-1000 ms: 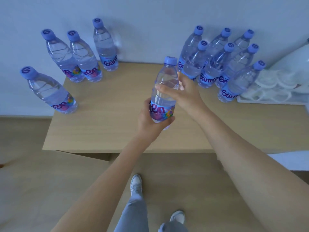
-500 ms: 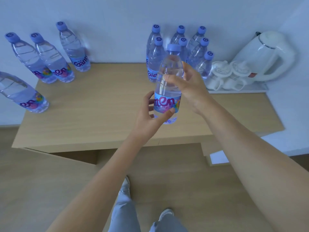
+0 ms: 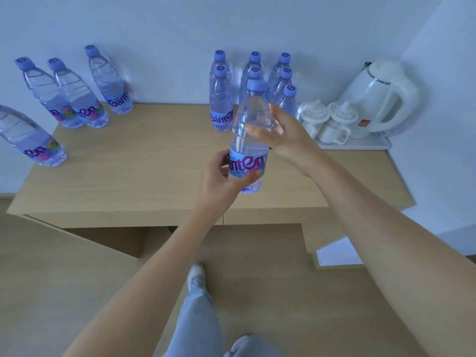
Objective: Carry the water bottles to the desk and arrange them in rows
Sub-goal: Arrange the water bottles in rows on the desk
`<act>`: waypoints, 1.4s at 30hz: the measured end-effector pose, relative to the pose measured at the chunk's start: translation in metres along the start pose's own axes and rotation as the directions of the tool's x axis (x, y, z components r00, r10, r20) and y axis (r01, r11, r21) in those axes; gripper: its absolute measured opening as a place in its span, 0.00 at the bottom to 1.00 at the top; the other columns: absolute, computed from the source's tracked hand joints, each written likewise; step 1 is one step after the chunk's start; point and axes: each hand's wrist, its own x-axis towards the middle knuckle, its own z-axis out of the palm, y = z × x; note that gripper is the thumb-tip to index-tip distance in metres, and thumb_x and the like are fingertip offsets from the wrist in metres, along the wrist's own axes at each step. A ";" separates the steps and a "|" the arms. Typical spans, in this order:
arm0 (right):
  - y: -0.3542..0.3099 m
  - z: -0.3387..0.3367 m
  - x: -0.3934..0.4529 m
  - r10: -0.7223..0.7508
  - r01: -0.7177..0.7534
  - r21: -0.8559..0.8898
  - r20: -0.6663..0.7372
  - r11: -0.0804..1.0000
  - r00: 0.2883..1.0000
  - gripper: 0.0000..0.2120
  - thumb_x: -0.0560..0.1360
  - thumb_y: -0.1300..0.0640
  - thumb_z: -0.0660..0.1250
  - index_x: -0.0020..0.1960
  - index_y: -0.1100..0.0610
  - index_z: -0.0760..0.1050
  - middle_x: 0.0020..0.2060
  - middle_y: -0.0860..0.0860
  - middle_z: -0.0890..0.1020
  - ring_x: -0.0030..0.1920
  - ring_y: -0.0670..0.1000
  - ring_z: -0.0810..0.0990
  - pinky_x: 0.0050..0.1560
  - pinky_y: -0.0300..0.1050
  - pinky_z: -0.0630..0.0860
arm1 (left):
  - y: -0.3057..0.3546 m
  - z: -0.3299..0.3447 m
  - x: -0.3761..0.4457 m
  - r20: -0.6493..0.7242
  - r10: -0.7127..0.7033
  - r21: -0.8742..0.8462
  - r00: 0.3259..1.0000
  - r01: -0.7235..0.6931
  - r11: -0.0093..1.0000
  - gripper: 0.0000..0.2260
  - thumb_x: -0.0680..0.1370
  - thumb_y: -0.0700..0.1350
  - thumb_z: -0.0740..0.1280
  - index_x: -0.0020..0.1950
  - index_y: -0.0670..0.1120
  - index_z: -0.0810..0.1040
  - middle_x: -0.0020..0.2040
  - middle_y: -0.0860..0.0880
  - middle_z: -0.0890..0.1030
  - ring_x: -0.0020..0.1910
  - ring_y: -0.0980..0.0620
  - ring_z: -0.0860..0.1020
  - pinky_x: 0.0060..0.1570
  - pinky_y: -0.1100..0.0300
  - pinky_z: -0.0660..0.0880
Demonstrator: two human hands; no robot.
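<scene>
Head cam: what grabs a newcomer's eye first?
The held water bottle, upright above the desk at centre: left hand at the label, right hand around the upper body. Behind it, a packed cluster of bottles stands against the wall, with four looser bottles at far left. A white kettle sits at right.

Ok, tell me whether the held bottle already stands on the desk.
No: the bottle is held above the desk between the left hand and right hand.
</scene>
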 end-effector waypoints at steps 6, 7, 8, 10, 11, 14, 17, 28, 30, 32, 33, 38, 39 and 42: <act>0.004 -0.002 0.025 -0.029 0.022 -0.067 -0.106 0.998 0.994 0.07 0.71 0.50 0.77 0.47 0.44 0.81 0.33 0.38 0.80 0.31 0.41 0.78 0.32 0.29 0.73 | -0.009 0.008 0.019 -0.109 -0.001 0.035 0.994 0.005 0.999 0.27 0.64 0.46 0.82 0.58 0.50 0.72 0.53 0.58 0.79 0.44 0.63 0.81 0.37 0.70 0.76; 0.008 -0.001 0.030 -0.029 0.021 -0.063 -0.125 0.998 0.992 0.07 0.71 0.51 0.77 0.46 0.45 0.82 0.34 0.43 0.78 0.30 0.45 0.75 0.29 0.29 0.70 | -0.012 0.009 0.024 -0.119 -0.007 0.047 0.993 0.013 0.999 0.28 0.64 0.47 0.82 0.58 0.50 0.71 0.52 0.59 0.78 0.45 0.63 0.80 0.39 0.69 0.77; 0.012 0.000 0.035 -0.030 0.022 -0.058 -0.136 0.998 0.990 0.07 0.70 0.52 0.78 0.46 0.47 0.82 0.37 0.49 0.75 0.32 0.49 0.72 0.27 0.30 0.68 | -0.016 0.010 0.031 -0.124 -0.010 0.062 0.992 0.018 0.998 0.29 0.63 0.48 0.82 0.58 0.51 0.71 0.52 0.60 0.78 0.45 0.64 0.80 0.41 0.68 0.77; 0.019 0.000 0.044 -0.031 0.027 -0.031 -0.150 0.999 0.988 0.07 0.70 0.54 0.78 0.47 0.49 0.82 0.41 0.55 0.71 0.35 0.52 0.69 0.26 0.30 0.68 | -0.022 0.009 0.044 -0.099 -0.011 0.082 0.995 0.019 0.996 0.31 0.62 0.49 0.82 0.59 0.53 0.69 0.53 0.60 0.76 0.46 0.68 0.78 0.40 0.69 0.76; 0.021 0.000 0.048 -0.026 0.023 -0.022 -0.154 0.999 0.988 0.07 0.70 0.54 0.78 0.46 0.48 0.82 0.42 0.55 0.71 0.35 0.51 0.71 0.26 0.29 0.69 | -0.024 0.008 0.050 -0.068 -0.017 0.080 0.998 0.022 0.997 0.32 0.62 0.49 0.82 0.60 0.54 0.69 0.54 0.60 0.76 0.46 0.69 0.77 0.38 0.71 0.75; 0.034 -0.002 0.063 -0.025 0.018 -0.048 -0.151 0.999 0.988 0.09 0.70 0.55 0.78 0.48 0.48 0.82 0.42 0.57 0.75 0.37 0.52 0.80 0.32 0.31 0.74 | -0.033 0.004 0.069 0.034 -0.068 0.063 0.997 0.066 0.996 0.29 0.65 0.46 0.81 0.62 0.55 0.73 0.55 0.58 0.78 0.51 0.64 0.78 0.40 0.70 0.75; 0.049 -0.006 0.075 -0.038 0.031 -0.051 -0.146 0.998 0.989 0.15 0.71 0.58 0.77 0.57 0.58 0.81 0.47 0.59 0.79 0.43 0.50 0.83 0.45 0.38 0.80 | -0.045 0.004 0.085 0.037 -0.045 0.066 0.998 0.043 0.997 0.23 0.66 0.45 0.80 0.58 0.54 0.77 0.56 0.55 0.80 0.53 0.58 0.79 0.45 0.67 0.75; 0.106 -0.016 0.103 -0.139 0.104 -0.206 -0.162 0.973 0.977 0.21 0.72 0.54 0.77 0.62 0.44 0.77 0.54 0.42 0.82 0.51 0.35 0.77 0.52 0.33 0.75 | -0.098 0.029 0.137 -0.005 0.051 0.093 0.999 -0.051 0.994 0.22 0.67 0.42 0.80 0.58 0.51 0.78 0.58 0.50 0.81 0.53 0.57 0.80 0.46 0.72 0.74; 0.114 -0.014 0.101 -0.141 0.104 -0.201 -0.180 0.974 0.974 0.23 0.71 0.54 0.77 0.64 0.43 0.76 0.53 0.36 0.82 0.55 0.36 0.77 0.53 0.31 0.73 | -0.105 0.032 0.141 -0.018 0.052 0.096 0.998 -0.050 0.994 0.23 0.66 0.40 0.80 0.58 0.50 0.77 0.59 0.49 0.80 0.52 0.58 0.79 0.44 0.75 0.72; 0.118 -0.011 0.096 -0.167 0.129 -0.193 -0.194 0.973 0.967 0.25 0.71 0.57 0.76 0.61 0.37 0.73 0.48 0.27 0.79 0.53 0.29 0.75 0.51 0.25 0.71 | -0.110 0.034 0.146 -0.024 0.052 0.095 0.998 -0.049 0.994 0.26 0.66 0.40 0.80 0.61 0.46 0.76 0.60 0.48 0.79 0.55 0.56 0.79 0.51 0.69 0.75; 0.119 -0.011 0.094 -0.178 0.139 -0.195 -0.201 0.971 0.963 0.26 0.71 0.58 0.76 0.60 0.36 0.72 0.47 0.24 0.78 0.52 0.27 0.74 0.51 0.23 0.70 | -0.113 0.036 0.149 -0.020 0.057 0.099 0.998 -0.055 0.994 0.28 0.66 0.40 0.80 0.63 0.45 0.76 0.61 0.48 0.79 0.56 0.54 0.79 0.55 0.65 0.76; 0.131 -0.014 0.103 -0.168 0.130 -0.160 -0.256 0.978 0.952 0.28 0.72 0.61 0.75 0.68 0.47 0.70 0.56 0.38 0.78 0.56 0.29 0.73 0.60 0.29 0.71 | -0.120 0.044 0.166 -0.020 0.081 0.084 0.997 -0.079 0.993 0.29 0.65 0.38 0.81 0.63 0.44 0.75 0.60 0.48 0.79 0.57 0.54 0.78 0.52 0.69 0.76; 0.131 -0.014 0.104 -0.167 0.130 -0.154 -0.251 0.979 0.954 0.29 0.73 0.61 0.75 0.70 0.51 0.70 0.60 0.44 0.78 0.60 0.34 0.74 0.65 0.35 0.71 | -0.121 0.045 0.169 -0.024 0.084 0.081 0.996 -0.082 0.993 0.29 0.65 0.38 0.81 0.63 0.44 0.75 0.59 0.49 0.79 0.56 0.56 0.78 0.51 0.70 0.75; 0.129 -0.012 0.108 -0.198 0.155 -0.181 -0.251 0.971 0.948 0.30 0.74 0.65 0.73 0.73 0.61 0.67 0.66 0.54 0.77 0.68 0.49 0.74 0.71 0.50 0.69 | -0.123 0.045 0.179 -0.016 0.103 0.085 0.995 -0.101 0.991 0.28 0.65 0.37 0.80 0.61 0.44 0.76 0.54 0.56 0.81 0.50 0.66 0.78 0.48 0.72 0.74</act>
